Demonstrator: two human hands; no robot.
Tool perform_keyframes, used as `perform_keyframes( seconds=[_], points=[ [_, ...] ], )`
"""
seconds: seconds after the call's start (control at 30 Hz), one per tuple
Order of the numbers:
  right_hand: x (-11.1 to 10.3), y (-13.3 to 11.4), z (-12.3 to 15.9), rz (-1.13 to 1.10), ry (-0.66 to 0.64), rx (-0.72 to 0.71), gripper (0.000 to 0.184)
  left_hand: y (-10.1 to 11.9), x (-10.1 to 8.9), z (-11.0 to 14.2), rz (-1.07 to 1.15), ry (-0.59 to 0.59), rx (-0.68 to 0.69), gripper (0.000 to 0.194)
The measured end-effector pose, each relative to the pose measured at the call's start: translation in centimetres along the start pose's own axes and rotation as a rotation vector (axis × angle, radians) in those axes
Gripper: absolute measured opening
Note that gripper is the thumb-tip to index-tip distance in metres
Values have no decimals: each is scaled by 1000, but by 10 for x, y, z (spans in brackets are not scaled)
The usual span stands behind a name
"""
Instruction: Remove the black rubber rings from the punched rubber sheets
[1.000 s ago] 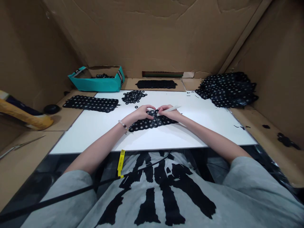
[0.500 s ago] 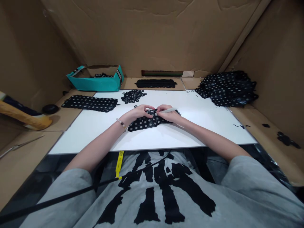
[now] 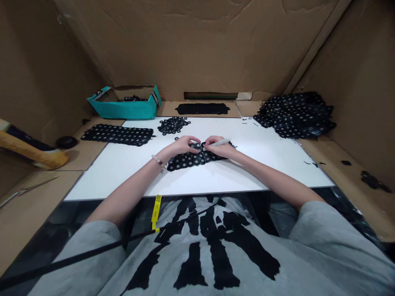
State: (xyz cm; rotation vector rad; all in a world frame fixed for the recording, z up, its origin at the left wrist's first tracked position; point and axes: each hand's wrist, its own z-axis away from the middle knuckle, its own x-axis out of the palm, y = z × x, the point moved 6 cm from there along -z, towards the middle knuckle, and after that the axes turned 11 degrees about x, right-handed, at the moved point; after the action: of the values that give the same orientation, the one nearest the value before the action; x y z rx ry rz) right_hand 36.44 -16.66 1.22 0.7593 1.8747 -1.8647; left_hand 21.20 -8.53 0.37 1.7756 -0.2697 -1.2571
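A black sheet with rows of pale round dots (image 3: pixel 185 161) lies on the white board in front of me, under both hands. My left hand (image 3: pixel 185 144) pinches its far edge, with thumb and fingers closed around it. In my right hand (image 3: pixel 219 147) is a slim white pen-like tool (image 3: pixel 221 142), gripped like a pen. The tool's tip is at the sheet's upper edge, beside the left fingertips, and too small to make out. My right hand hides part of the sheet's right end.
Small black rings (image 3: pixel 173 125) are heaped behind my left hand. Dotted sheets lie at left (image 3: pixel 119 134) and in a pile at right (image 3: pixel 294 115). A teal box (image 3: pixel 125 109) holds more black pieces. Scissors (image 3: pixel 29 189) rest at far left. Cardboard walls (image 3: pixel 210 49) surround the board.
Both hands stay almost in place. The tool and right fingertips have shifted slightly, and the sheet's edge between the hands looks a little different. The whole view has moved very slightly.
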Motion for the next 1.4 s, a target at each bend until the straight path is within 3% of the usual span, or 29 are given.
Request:
perform_keyframes(
  seconds=[0.13,0.27,0.37,0.7,0.97,1.2,1.4],
  points=[
    [-13,9,-4,-13,-54,93,9,-7,-8,0,-196,17,-9,38],
    [-14,13,-9,-178,-125,136,10,-3,-6,-1,-216,-1,35,28],
    [-4,12,-9,-290,-164,149,13,0,-4,-1,-209,12,54,29],
    [3,7,-1,-227,-135,67,15,-10,1,-2,-25,4,-25,36],
    [5,-4,1,5,67,-25,14,-10,5,1,184,-167,-76,38],
    [6,7,-3,-226,-139,66,15,-1,-1,0,-93,-61,42,47],
    [4,6,0,-159,-163,77,13,0,1,0,-104,-19,-2,47]
  ],
)
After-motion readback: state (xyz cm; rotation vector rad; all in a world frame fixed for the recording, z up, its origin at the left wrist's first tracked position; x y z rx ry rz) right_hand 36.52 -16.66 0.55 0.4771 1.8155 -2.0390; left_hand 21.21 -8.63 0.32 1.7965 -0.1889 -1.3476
